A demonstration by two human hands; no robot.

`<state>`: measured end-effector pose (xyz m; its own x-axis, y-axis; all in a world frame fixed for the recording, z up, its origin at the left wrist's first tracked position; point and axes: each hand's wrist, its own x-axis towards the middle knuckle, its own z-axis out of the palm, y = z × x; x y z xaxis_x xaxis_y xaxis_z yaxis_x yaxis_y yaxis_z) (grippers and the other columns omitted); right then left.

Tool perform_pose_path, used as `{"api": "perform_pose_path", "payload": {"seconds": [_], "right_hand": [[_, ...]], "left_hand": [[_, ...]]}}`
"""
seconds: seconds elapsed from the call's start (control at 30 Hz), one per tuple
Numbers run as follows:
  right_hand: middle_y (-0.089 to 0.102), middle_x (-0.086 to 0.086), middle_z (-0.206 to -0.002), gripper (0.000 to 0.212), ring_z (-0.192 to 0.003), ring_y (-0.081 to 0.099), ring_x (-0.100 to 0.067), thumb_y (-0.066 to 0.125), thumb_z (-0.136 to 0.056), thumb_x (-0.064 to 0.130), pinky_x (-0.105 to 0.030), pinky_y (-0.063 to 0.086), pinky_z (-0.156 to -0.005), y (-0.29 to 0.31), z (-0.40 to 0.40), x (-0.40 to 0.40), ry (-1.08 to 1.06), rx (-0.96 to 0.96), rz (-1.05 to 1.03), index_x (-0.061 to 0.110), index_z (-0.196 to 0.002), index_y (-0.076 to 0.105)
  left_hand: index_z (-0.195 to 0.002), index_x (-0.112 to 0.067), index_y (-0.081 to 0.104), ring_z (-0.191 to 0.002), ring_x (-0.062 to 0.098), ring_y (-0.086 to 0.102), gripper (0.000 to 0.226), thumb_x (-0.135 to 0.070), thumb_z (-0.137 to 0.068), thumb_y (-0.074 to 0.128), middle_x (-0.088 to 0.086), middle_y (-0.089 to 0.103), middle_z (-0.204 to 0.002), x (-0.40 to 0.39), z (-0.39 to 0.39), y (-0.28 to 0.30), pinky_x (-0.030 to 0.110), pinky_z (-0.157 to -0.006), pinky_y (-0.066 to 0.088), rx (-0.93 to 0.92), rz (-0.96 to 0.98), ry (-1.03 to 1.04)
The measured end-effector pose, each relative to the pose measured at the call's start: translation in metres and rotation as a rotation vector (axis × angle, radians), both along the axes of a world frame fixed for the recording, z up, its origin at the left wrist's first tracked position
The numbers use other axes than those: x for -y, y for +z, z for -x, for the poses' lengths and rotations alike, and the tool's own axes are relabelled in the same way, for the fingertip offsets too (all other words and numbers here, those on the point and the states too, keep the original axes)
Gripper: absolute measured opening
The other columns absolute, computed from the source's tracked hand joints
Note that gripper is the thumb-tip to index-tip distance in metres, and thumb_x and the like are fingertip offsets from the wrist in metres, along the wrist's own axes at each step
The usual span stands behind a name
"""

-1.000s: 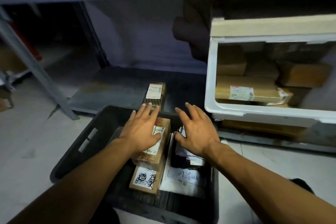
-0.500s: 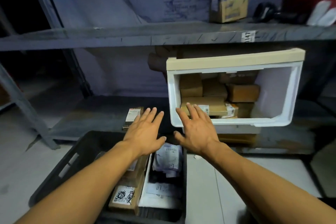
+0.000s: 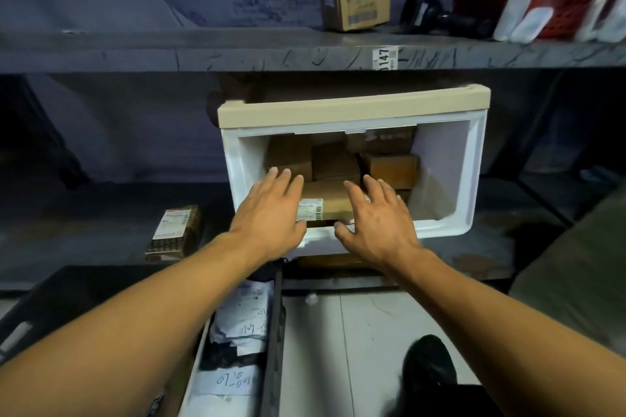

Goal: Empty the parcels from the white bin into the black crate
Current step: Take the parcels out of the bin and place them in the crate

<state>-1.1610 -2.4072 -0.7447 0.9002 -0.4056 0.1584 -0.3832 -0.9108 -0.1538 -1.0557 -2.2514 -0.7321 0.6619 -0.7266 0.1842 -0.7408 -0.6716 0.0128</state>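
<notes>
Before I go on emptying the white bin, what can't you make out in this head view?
- Parcel count in the white bin: rear boxes sit in shadow and both hands cover the front.
- Labelled parcel: left hand and right hand hide its ends; no grip shown.
- Black crate: the forearms and the bottom edge cut it off.
- Label print: too small.

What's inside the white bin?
The white bin holds several brown cardboard parcels, one bearing a barcode label. The left hand and right hand cover the front ones; deeper contents are hidden.
</notes>
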Motion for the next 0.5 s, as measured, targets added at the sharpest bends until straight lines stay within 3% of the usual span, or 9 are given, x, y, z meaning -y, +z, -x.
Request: {"api": "perform_pose_path", "payload": {"seconds": [0.17, 0.33, 0.5], "right_hand": [[0.013, -0.011, -0.167, 0.077, -0.155, 0.009, -0.033, 0.052, -0.096, 0.051, -0.054, 0.019, -0.124, -0.007, -0.026, 0.038, 0.002, 0.01, 0.029, 0.027, -0.159, 0.016], [0.026, -0.013, -0.16, 0.076, -0.148, 0.023, -0.035, 0.056, -0.091, 0.052, -0.052, 0.027, -0.12, -0.014, -0.062, 0.082, -0.025, 0.096, 0.081, 0.025, -0.155, 0.026], [0.034, -0.016, -0.152, 0.072, -0.138, 0.034, -0.042, 0.06, -0.089, 0.048, -0.051, 0.038, -0.111, -0.018, -0.094, 0.132, -0.132, 0.179, -0.012, 0.025, -0.151, 0.032]], "left_hand": [[-0.161, -0.017, 0.009, -0.156, 0.027, 0.001, 0.08, -0.039, -0.098, 0.053, 0.008, 0.007, -0.169, 0.045, -0.017, -0.012, 0.043, -0.125, 0.011, 0.001, 0.025, 0.01], [-0.16, -0.016, 0.012, -0.155, 0.027, 0.006, 0.081, -0.042, -0.096, 0.055, 0.008, 0.012, -0.168, 0.094, -0.047, -0.021, 0.043, -0.125, 0.013, -0.011, 0.101, 0.051], [-0.159, -0.018, 0.016, -0.153, 0.027, 0.016, 0.081, -0.041, -0.093, 0.059, 0.007, 0.022, -0.164, 0.142, -0.08, -0.033, 0.041, -0.123, 0.021, -0.077, 0.179, 0.063]]}}
